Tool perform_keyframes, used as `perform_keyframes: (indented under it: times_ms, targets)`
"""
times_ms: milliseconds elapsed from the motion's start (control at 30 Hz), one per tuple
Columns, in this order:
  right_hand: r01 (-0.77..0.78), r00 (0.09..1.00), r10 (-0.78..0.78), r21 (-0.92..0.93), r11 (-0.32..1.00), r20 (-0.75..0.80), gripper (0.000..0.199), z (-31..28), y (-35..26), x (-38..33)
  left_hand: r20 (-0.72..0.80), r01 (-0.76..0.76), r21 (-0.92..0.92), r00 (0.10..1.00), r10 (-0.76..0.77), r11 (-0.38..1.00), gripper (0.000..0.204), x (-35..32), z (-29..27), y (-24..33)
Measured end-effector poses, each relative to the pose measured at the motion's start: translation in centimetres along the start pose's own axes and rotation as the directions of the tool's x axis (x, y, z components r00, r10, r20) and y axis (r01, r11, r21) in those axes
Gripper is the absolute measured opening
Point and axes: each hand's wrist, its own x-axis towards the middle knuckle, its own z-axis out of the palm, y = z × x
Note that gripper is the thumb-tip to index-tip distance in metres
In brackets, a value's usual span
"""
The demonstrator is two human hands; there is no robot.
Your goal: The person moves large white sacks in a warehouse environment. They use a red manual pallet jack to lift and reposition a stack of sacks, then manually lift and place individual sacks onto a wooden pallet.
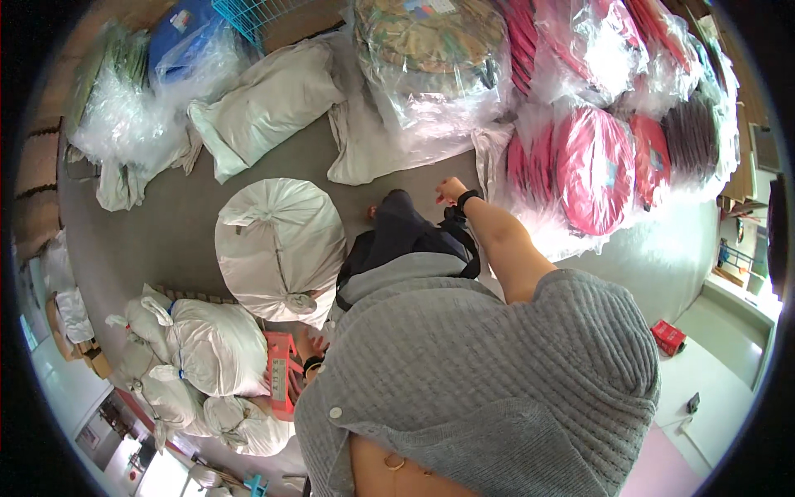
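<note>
My right hand (451,190) hangs ahead of my body above the grey floor, a black band at its wrist. Its fingers are loosely bent and a little apart, with nothing seen in them. Low at my left side, my left hand (311,344) shows only in part past my grey sweater, fingers apart. It is nearest to a red plastic frame (282,377) and the large tied white sack (281,248); whether it touches either I cannot tell. My legs in dark trousers (414,224) stand between the hands.
More tied white sacks (219,348) are heaped at the left. Ahead lies a filled pale sack (265,108) beside a plastic-wrapped camouflage bundle (431,58). Wrapped pink round bundles (595,170) are stacked at the right. A blue wire basket (257,16) stands at the far edge.
</note>
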Motion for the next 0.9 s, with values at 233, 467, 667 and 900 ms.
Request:
perform_keyframes:
  times_ms: [233, 467, 667, 900]
  targets:
    - [-0.16, 0.986, 0.165, 0.321, 0.934, 0.013, 0.017, 0.3, -3.9, -1.4, 0.145, -0.129, 0.057, 0.982, 0.12, 0.99, 0.063, -0.7, -0.1, 0.8]
    - [0.157, 0.988, -0.15, -0.222, 0.962, 0.047, 0.019, -0.1, -2.4, 1.0, -0.016, -0.053, -0.025, 0.998, 0.052, 0.998, 0.066, -6.4, 4.7, 3.9]
    - [0.207, 0.975, -0.194, -0.134, 0.969, 0.104, 0.023, 0.4, 0.3, 4.1, -0.036, 0.033, -0.087, 0.999, -0.036, 0.996, 0.066, -3.8, 2.6, 1.2]
    - [0.321, 0.931, -0.223, -0.354, 0.878, 0.291, 0.025, 0.1, -1.6, 6.2, -0.124, -0.015, -0.237, 0.992, -0.015, 0.971, 0.054, -5.9, 2.0, -0.7]
